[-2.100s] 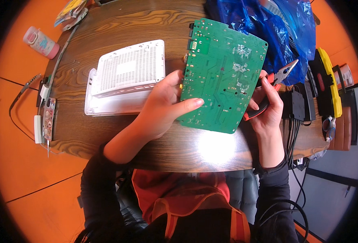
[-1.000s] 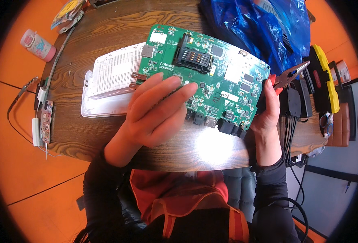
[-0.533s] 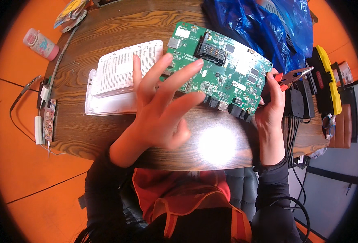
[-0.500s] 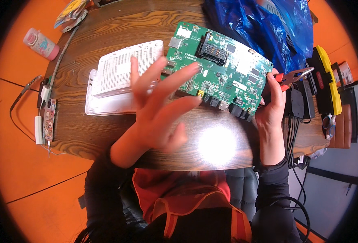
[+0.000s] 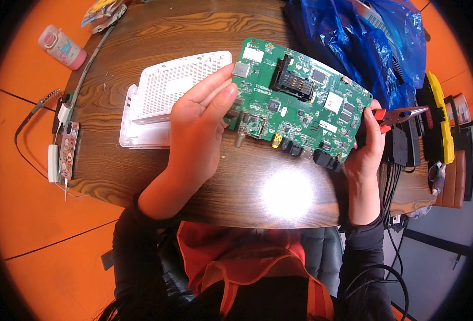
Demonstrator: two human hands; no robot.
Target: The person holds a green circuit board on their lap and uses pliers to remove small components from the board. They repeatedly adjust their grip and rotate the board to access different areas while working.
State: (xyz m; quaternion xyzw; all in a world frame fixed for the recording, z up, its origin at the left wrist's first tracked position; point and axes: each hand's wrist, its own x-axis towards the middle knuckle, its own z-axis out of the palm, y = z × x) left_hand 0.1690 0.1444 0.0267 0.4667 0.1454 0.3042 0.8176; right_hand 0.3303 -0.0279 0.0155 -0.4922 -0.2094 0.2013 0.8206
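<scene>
A green circuit board [image 5: 300,109] is tilted in front of me above the table, its chips and black card slot [image 5: 295,83] facing up. At its right edge my right hand [image 5: 366,152] grips it, thumb on the front face. My left hand [image 5: 196,125] is closed at the left edge, fingers nearly straight and the thumb by the metal connectors; part of that contact is hidden. Red-handled pliers [image 5: 405,114] stick out beside my right thumb, and I cannot tell whether they are held. Behind my left hand lies a white perforated plastic housing [image 5: 177,83].
A blue plastic bag [image 5: 348,48] covers the far right of the wooden table [image 5: 209,27]. Right of it are a yellow-and-black case [image 5: 439,117] and a black box with cables [image 5: 397,148]. At the left stand a pink-and-white bottle [image 5: 62,48] and a patterned phone [image 5: 69,150].
My left hand, spread and blurred in front of the board before, has drawn its fingers together and come to the board's left edge. The right hand keeps its grip.
</scene>
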